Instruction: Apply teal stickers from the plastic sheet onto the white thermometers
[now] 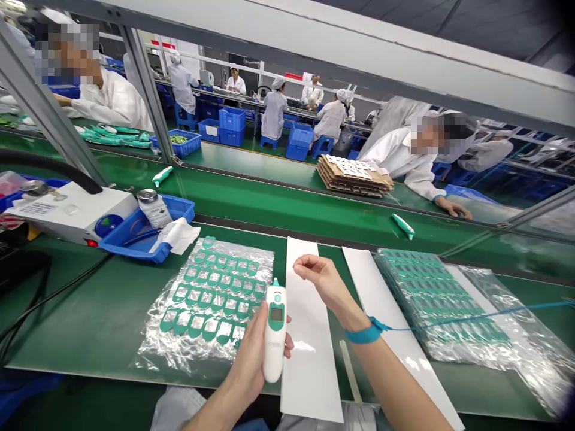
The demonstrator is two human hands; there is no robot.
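My left hand is wrapped around a white and green ear thermometer, held upright with its small screen and button facing me. My right hand hovers over a long white strip, thumb and fingertips pinched together; whatever may be between them is too small to make out. A blue wrist strap with a cord circles my right wrist. Left of the thermometer, rows of green window-shaped pieces lie on a clear plastic sheet. A second white strip runs beneath my right forearm.
A stack of plastic sheets with green pieces lies at right. A blue tray with a metal can stands left, beside a white box-shaped device. Two thermometers lie on the green conveyor. Co-workers sit beyond.
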